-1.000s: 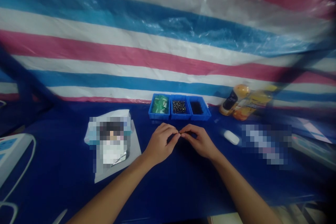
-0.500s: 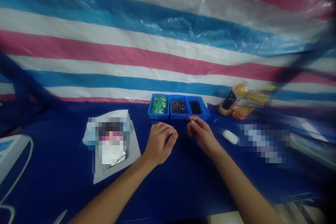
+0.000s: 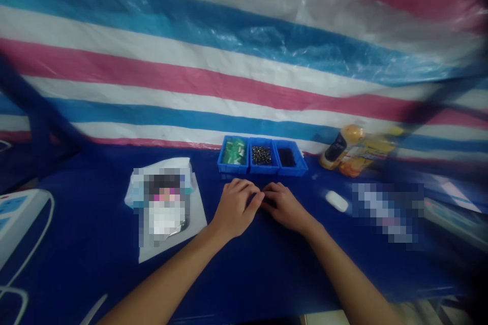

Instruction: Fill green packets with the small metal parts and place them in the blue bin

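And there are the fingers (image 3: 247, 191) of the left hand (image 3: 234, 208), curled and resting low, tips turned in toward the fingers (image 3: 272, 191) of the right hand (image 3: 285, 207). The two hands have come back together after that moment apart, now meeting almost tip to tip just below the bins. Both sets of fingers are bent and nearly closed, but whether they're pinching anything small, I can't tell from here; the tips are tucked out of sight.

Just ahead sit three blue bins (image 3: 263, 171), side by side and just out of the fingers' reach. Green packets (image 3: 234, 151) fill the left one, dark metal beads (image 3: 261, 155) the middle, black bits (image 3: 286, 157) the right.

To the left, a sheet of white paper (image 3: 196, 223) lies on the blue counter (image 3: 95, 233), partly under a blurred patch. Over on the right, there's a white oval object (image 3: 336, 201), and beyond it an orange-capped bottle (image 3: 341, 147). Behind it all hangs a striped plastic sheet (image 3: 244, 35).
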`<state>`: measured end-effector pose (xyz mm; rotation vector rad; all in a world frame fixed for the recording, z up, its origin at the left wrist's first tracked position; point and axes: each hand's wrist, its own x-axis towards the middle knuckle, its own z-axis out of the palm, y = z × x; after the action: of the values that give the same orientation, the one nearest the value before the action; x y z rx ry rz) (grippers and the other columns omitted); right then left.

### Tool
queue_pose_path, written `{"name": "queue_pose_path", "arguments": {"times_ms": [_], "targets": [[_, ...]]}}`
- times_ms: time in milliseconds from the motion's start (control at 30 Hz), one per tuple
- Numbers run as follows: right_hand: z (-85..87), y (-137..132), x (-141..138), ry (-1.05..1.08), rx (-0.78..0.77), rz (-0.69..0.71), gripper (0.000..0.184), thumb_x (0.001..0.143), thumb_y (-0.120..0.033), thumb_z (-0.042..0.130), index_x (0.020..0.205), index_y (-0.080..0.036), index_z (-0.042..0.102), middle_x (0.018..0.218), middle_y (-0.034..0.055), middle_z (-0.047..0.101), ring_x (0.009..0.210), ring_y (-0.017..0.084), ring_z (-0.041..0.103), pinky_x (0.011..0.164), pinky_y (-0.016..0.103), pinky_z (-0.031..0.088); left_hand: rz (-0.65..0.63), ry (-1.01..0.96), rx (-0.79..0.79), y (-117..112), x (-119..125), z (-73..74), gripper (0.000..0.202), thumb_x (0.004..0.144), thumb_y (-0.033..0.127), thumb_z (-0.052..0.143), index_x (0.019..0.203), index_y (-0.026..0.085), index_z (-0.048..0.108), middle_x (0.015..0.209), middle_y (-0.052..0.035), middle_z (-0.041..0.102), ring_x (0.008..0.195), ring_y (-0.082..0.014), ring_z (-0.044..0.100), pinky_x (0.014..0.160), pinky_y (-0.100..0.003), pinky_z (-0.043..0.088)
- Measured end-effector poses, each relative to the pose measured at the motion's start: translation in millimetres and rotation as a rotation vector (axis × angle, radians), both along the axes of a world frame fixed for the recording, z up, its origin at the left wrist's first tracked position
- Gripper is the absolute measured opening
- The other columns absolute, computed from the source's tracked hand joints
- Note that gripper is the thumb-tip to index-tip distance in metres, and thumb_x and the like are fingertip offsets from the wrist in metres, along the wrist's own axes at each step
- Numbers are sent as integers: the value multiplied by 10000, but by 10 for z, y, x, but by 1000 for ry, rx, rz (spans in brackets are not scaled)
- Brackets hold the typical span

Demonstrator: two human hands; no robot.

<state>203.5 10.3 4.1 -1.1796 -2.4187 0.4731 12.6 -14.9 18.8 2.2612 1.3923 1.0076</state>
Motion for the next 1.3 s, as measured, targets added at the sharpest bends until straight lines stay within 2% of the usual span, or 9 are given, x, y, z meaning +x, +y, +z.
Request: {"name": "queue_pose_path", "arguments": {"times_ms": [200,367,567,700,800,900,1033,1200,1300], "targets": [[-40,23,5,21,25,-5,156,906,-224,584,1005,-224,705,962,67,645,869,196,562,803,365,443,53,106,-20,6,28,-72,311,972,400,416,971,211,663,1006,-42,650,962,-225,547,817,-389,394],[-2,14,3,143,-30,-56,139,870,-173,597,969,-208,688,913,48,684,869,194,602,797,341,462,49,129,13,-9,46,-56,270,963,391,449,983,219,655,1010,-37,647,956,-217,553,810,-383,403],[51,-19,-26,437,-175,-190,138,818,-248,653,946,-208,687,851,18,706,753,163,645,718,290,500,96,115,92,8,27,-27,189,950,304,479,973,220,646,996,-36,661,965,-222,556,820,-397,397],[54,-14,-45,652,-275,-237,199,778,-342,719,893,-185,680,841,36,715,757,173,662,728,294,521,81,77,147,22,19,-37,160,925,225,505,1006,225,643,1011,-44,665,983,-222,559,839,-398,405],[62,-7,-52,733,-316,-249,234,749,-380,754,841,-177,682,836,48,720,762,181,670,730,300,530,42,45,166,20,23,-45,165,909,191,514,1016,219,638,996,-48,673,974,-222,568,849,-403,411],[71,-12,-59,738,-302,-256,231,744,-384,762,840,-184,699,840,50,724,767,185,672,732,309,534,-3,30,156,11,30,-44,166,915,178,497,1005,210,633,971,-46,683,948,-215,580,836,-402,419],[77,-32,-65,743,-273,-238,224,748,-388,760,843,-191,709,863,55,725,764,187,671,733,325,545,22,6,153,8,26,-46,137,905,198,528,997,211,628,963,-39,689,935,-218,587,827,-406,423],[91,-54,-53,753,-231,-165,179,782,-368,736,804,-197,691,849,45,706,776,177,656,727,309,535,-29,-40,154,22,-4,-48,127,927,238,520,1003,209,618,960,-39,677,928,-206,584,847,-397,435],[101,-55,-30,754,-258,-111,165,800,-358,723,802,-198,680,844,38,693,782,168,647,741,303,526,-81,-73,147,29,-24,-37,105,932,233,521,978,204,611,942,-33,667,910,-185,583,845,-374,444]]}}
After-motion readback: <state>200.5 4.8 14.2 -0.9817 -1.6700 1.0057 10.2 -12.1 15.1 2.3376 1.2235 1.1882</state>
